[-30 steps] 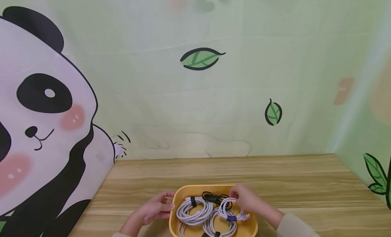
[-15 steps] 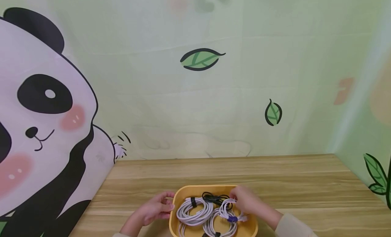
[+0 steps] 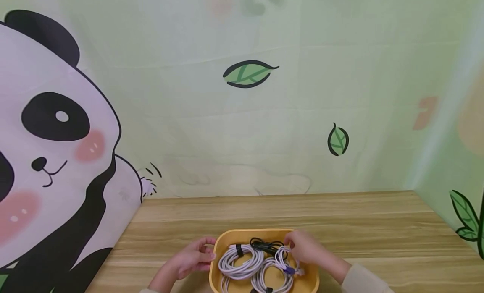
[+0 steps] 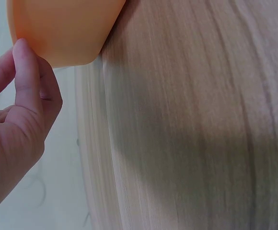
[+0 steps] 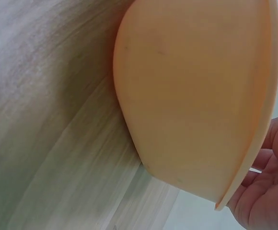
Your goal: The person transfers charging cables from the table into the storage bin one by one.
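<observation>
A yellow plastic bin (image 3: 311, 280) holds several coiled cables near the table's front. My right hand (image 3: 305, 247) reaches over its right far rim and pinches a small white cable coil (image 3: 281, 255) with a dark blue tie; the fingertips are partly hidden. My left hand (image 3: 194, 256) is outside the bin's left wall, fingertips touching it by the rim. In the left wrist view the left thumb (image 4: 26, 76) touches the bin's wall. The right wrist view shows the bin's outer wall (image 5: 191, 91), with the right hand (image 5: 268, 187) partly behind its rim.
Inside the bin lie a large white cable coil (image 3: 238, 263) with a black strap, a second white coil (image 3: 259, 282) and a black cable (image 3: 266, 244). Wood-grain table (image 3: 359, 226) surrounds the bin. A printed panda backdrop (image 3: 189, 116) stands behind.
The small white coil has turned in my right hand, its loop now narrower in the head view and its tie shifted slightly right. The left hand and bin stay in place.
</observation>
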`<state>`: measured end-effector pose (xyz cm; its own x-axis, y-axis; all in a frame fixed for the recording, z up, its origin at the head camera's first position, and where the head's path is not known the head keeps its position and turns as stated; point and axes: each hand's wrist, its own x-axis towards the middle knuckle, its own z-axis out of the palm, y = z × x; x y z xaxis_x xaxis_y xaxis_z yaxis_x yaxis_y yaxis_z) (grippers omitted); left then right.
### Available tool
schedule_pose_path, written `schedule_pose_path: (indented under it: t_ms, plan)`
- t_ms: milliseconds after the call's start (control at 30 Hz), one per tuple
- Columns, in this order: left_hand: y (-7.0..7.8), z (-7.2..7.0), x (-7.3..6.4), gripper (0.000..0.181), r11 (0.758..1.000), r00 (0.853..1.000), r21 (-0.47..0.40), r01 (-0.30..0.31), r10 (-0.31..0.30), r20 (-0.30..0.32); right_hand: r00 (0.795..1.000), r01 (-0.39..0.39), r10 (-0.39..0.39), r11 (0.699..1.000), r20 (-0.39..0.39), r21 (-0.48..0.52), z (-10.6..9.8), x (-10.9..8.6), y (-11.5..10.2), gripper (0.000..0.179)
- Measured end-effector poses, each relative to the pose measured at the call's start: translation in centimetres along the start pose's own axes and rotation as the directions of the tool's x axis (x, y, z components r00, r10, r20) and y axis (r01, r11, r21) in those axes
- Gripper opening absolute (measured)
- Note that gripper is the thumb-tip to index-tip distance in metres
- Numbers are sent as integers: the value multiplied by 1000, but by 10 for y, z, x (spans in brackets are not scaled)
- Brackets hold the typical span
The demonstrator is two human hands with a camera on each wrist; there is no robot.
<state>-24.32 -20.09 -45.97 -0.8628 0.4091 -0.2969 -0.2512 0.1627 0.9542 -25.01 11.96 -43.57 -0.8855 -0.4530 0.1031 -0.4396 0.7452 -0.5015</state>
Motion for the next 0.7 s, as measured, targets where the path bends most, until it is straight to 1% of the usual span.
schedule_pose_path:
  t_ms: [167, 400, 533, 633, 700]
  plan:
    - [-1, 0, 0, 44, 1000, 1000, -1, 1, -1, 0, 999, -34, 33, 998, 7, 57, -1, 1, 2, 9]
    - [0, 0, 0, 44, 1000, 1000, -5, -1, 1, 6, 999, -36, 35, 993, 10, 108, -3, 2, 5, 10]
    - [1, 1, -1, 44, 1000, 1000, -5, 1, -1, 8, 999, -51, 48, 986, 22, 161, -5, 2, 6, 11]
    - [1, 1, -1, 44, 1000, 1000, -5, 1, -1, 9, 998, -59, 55, 969, 25, 240, -6, 2, 6, 12]
    - [1, 1, -1, 45, 1000, 1000, -7, 0, 0, 8, 997, -72, 64, 940, 36, 335, -8, 1, 6, 13]
